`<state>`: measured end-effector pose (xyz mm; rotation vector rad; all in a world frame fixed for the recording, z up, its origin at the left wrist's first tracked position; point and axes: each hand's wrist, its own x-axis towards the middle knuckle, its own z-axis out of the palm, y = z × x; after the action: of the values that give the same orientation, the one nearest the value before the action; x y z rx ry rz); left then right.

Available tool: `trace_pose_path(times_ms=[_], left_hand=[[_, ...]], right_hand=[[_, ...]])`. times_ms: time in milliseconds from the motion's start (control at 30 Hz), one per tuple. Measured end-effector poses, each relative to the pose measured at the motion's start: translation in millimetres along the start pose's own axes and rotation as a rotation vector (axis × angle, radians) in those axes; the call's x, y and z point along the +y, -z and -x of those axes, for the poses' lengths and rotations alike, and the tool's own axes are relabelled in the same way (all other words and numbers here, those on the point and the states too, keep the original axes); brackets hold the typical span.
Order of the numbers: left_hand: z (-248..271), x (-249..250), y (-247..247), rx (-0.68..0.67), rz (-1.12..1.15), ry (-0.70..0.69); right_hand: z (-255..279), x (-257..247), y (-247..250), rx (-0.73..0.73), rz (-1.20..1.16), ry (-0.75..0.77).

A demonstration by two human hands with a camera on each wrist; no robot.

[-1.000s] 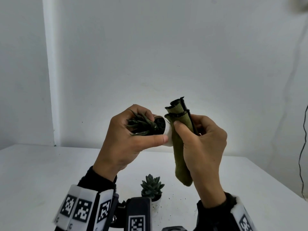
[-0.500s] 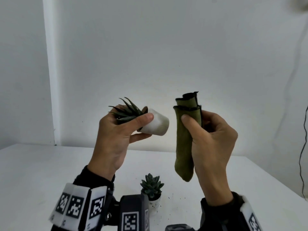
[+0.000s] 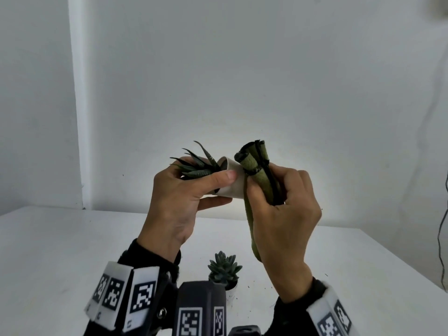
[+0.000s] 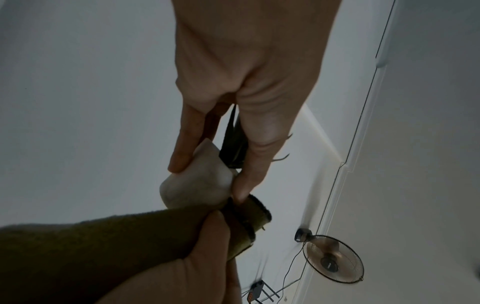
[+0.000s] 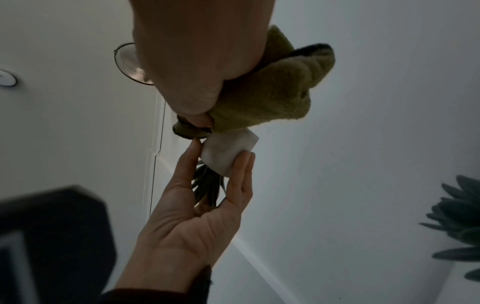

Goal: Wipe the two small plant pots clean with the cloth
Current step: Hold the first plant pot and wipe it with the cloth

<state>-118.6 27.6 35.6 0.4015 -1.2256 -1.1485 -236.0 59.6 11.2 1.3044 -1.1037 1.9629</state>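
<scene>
My left hand holds a small white pot tipped on its side in the air, thumb and fingers pinching it near the rim. Its spiky dark green plant points left. My right hand grips a folded olive green cloth and presses it against the pot's base end. The left wrist view shows the pot between the fingers with the cloth touching it. The right wrist view shows cloth meeting pot. A second white pot with a rosette succulent stands on the table below.
The white table runs to a white wall behind, with its right edge at the far right. Dark soil specks lie around the standing pot. A cable hangs at the right. A fan shows in the left wrist view.
The hands were apart half a second ago; now they have come together and the cloth touches the pot again. The pot stays tipped sideways in the left hand.
</scene>
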Motion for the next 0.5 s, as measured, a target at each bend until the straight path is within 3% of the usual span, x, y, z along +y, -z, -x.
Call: trace_pose_path(times_ms=[133, 233, 333, 500], left_hand=[[1, 0, -2, -0.022, 0.019, 0.017], [1, 5, -4, -0.053, 0.119, 0.04], [0, 12, -1, -0.034, 0.147, -0.012], [-5, 7, 7, 0.012, 0.181, 0.017]], right_hand=[[-4, 6, 3, 0.012, 0.009, -0.034], [-12, 19, 12, -0.049, 0.01, -0.203], [-22, 27, 22, -0.077, -0.179, -0.481], [-33, 12, 31, -0.128, -0.499, -0.639]])
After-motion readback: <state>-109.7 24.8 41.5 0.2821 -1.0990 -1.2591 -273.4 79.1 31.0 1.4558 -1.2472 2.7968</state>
